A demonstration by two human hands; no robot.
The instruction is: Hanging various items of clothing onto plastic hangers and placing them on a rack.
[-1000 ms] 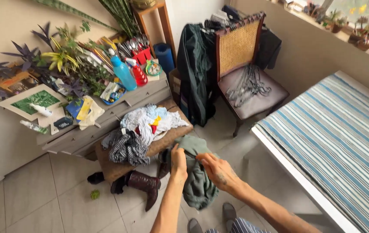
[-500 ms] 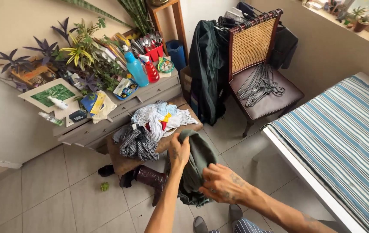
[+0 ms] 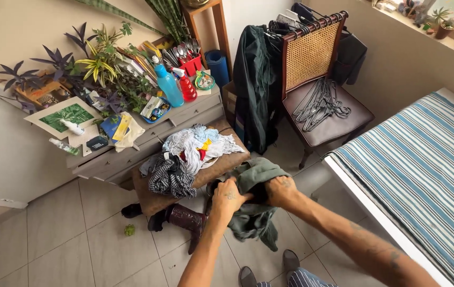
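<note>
- The green garment hangs in the air in front of the person, above the tiled floor and just beside the near end of the low bench.
- Both hands are bunched into its upper part: the left hand has its grip pressed together on a fold of cloth, and the right hand pinches the fabric close beside it, the two almost touching.
- The garment is crumpled, not spread; no sleeve or collar can be made out, so what kind it is I cannot tell.
- Its long axis runs roughly up and down: the top is gathered at the hands and the loose end points at the floor, toward the person's feet.
- As I judge it, the handling is at an early stage: one piece is lifted and not yet smoothed, folded or hung.
- A heap of clothes, striped and pale pieces, lies unsorted on the bench.
- Bare hangers lie on the chair; a dark coat hangs beside it.
- The striped bed at the right carries no clothes.
- Boots lie on the floor under the bench; the counter behind it bears plants and bottles.
</note>
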